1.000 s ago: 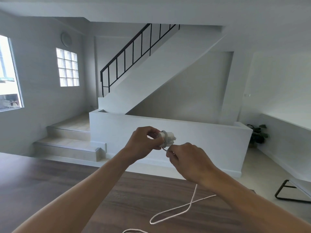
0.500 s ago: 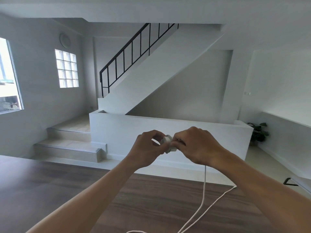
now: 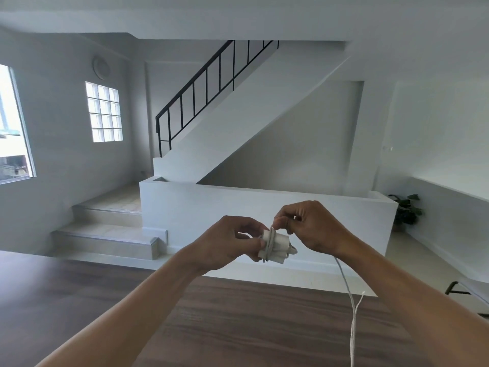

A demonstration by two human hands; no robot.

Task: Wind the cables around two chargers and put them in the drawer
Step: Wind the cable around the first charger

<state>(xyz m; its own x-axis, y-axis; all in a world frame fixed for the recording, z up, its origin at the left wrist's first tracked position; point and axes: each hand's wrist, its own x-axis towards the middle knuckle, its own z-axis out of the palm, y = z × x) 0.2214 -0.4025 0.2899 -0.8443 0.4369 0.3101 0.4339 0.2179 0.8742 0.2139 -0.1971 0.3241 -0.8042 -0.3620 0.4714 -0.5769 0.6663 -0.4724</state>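
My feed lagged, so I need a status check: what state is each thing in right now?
charger: held up, partly wound
cable: a few turns on, rest hanging
left hand: gripping the charger
right hand: pinching the cable
table: under the hands

charger [image 3: 275,246]: between left hand [image 3: 227,246] and right hand [image 3: 315,229], above table [image 3: 79,300]
cable [image 3: 353,319]: hangs below right hand
stairs [image 3: 111,229]: far left

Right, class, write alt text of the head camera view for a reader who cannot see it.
Two bare hands wind a thin white cable around a small white charger held above a dark wooden table. The left hand holds the charger while the right hand pinches the cable, whose loose length hangs down. Behind are a white staircase and a potted plant.
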